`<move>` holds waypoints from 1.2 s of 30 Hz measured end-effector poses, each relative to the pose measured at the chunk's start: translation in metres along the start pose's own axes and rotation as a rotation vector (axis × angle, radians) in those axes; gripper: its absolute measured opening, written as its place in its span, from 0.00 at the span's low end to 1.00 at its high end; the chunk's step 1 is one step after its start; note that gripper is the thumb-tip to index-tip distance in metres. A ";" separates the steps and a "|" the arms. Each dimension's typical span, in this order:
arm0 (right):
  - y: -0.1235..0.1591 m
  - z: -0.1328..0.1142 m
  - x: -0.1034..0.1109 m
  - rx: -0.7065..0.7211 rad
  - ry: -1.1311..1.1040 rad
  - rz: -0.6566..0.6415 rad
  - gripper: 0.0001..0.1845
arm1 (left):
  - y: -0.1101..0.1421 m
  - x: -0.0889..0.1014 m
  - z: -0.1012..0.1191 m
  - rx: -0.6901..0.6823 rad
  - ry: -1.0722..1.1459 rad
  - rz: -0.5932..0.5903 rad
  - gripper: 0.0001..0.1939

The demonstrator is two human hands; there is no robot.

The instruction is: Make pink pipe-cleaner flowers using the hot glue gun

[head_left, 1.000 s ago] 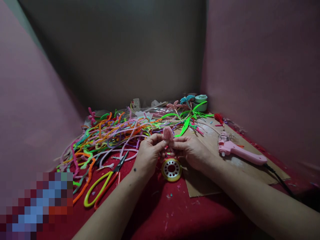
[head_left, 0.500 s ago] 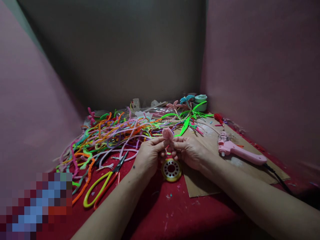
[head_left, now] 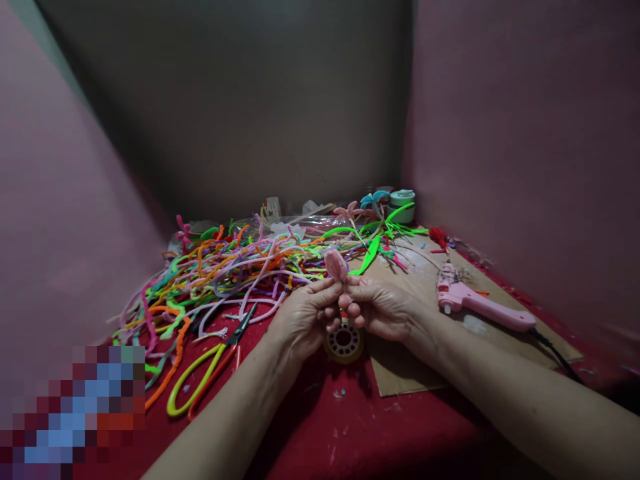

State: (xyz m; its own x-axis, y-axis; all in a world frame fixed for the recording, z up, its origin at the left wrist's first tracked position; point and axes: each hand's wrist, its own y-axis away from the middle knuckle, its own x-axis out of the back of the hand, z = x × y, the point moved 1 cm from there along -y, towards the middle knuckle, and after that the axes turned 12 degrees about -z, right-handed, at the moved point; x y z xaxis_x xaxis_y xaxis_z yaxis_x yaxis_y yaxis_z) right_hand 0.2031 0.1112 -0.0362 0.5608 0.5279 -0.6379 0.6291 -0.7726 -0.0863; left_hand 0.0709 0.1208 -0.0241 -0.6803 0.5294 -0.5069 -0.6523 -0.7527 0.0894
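Both hands meet at the middle of the view around a fuzzy pink pipe-cleaner petal point(head_left: 335, 265), which points up above the fingertips. My left hand point(head_left: 306, 312) pinches its base between thumb and fingers. From the other side, my right hand point(head_left: 381, 305) grips the same base, fingers curled. The petal's lower end is hidden behind the fingers. Just below the hands, a yellow tape roll with a white holed core point(head_left: 345, 341) lies on the red cloth point(head_left: 320, 427), partly covered by the fingers.
Left of the hands sits a tangled heap of coloured pipe cleaners point(head_left: 225, 267), with yellow-and-red-handled scissors point(head_left: 200, 380) in front. A pink glue gun point(head_left: 485, 308) rests on a brown board point(head_left: 400, 377) at right. A mint-green container point(head_left: 401, 207) stands behind green-stemmed pipe-cleaner flowers point(head_left: 373, 253).
The pink petal has turned in the fingers and now shows a longer, more upright shape. My hands have shifted slightly, covering more of the tape roll's upper edge.
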 end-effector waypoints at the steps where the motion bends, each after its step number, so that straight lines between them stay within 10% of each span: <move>1: 0.000 0.000 0.001 -0.006 -0.048 -0.017 0.04 | 0.000 -0.001 0.000 -0.002 0.002 0.003 0.08; 11: 0.001 0.001 0.005 -0.037 0.025 -0.116 0.11 | 0.006 -0.008 0.006 -0.069 -0.185 0.065 0.09; 15: 0.006 -0.005 -0.005 0.014 0.232 0.132 0.10 | 0.007 -0.007 0.007 -0.138 -0.296 0.156 0.11; 19: 0.009 -0.011 -0.020 0.357 0.600 0.346 0.11 | 0.010 -0.010 0.011 -0.173 -0.457 0.252 0.14; 36: 0.009 -0.010 -0.020 0.579 0.847 0.449 0.06 | 0.013 -0.017 0.012 -0.120 -0.596 0.290 0.11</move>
State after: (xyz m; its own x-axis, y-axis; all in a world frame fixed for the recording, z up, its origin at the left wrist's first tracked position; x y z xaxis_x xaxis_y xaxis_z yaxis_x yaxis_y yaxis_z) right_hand 0.2035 0.0970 -0.0163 0.9982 0.0590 0.0074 0.0557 -0.8845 -0.4632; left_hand 0.0705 0.1069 -0.0041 -0.9131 0.3984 0.0867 -0.3967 -0.9172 0.0370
